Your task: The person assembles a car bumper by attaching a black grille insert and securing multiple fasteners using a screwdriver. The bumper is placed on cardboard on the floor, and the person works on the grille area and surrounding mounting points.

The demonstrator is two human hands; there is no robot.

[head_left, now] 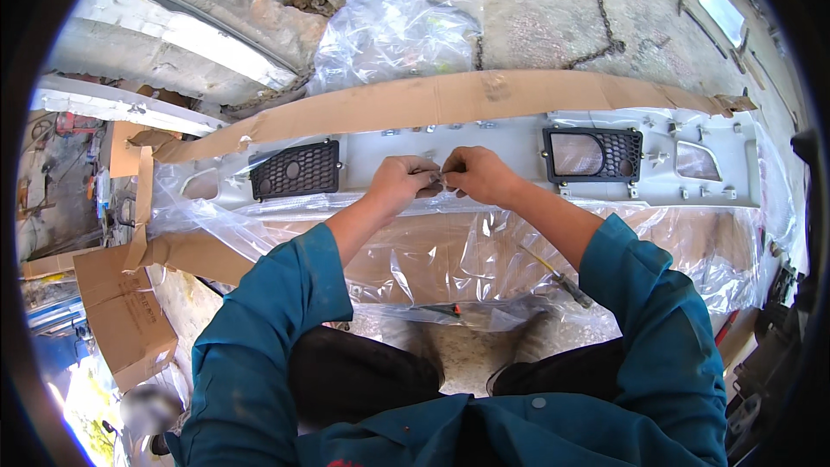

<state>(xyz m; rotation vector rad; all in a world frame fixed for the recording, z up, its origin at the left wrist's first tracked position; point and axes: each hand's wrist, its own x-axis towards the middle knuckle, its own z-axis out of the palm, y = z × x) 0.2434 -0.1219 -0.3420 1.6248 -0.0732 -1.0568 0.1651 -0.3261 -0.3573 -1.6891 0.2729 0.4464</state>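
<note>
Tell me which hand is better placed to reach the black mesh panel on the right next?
Likely the right hand: it is nearer that black mesh panel, while the left hand sits farther left. Anything they hold is too small to identify.

Long silver-grey panel; flat, crosswise

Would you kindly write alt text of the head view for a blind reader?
A person's left hand and right hand work close together over a long grey panel with two black grilles, amid clear plastic and cardboard. Anything held is unclear.
</note>
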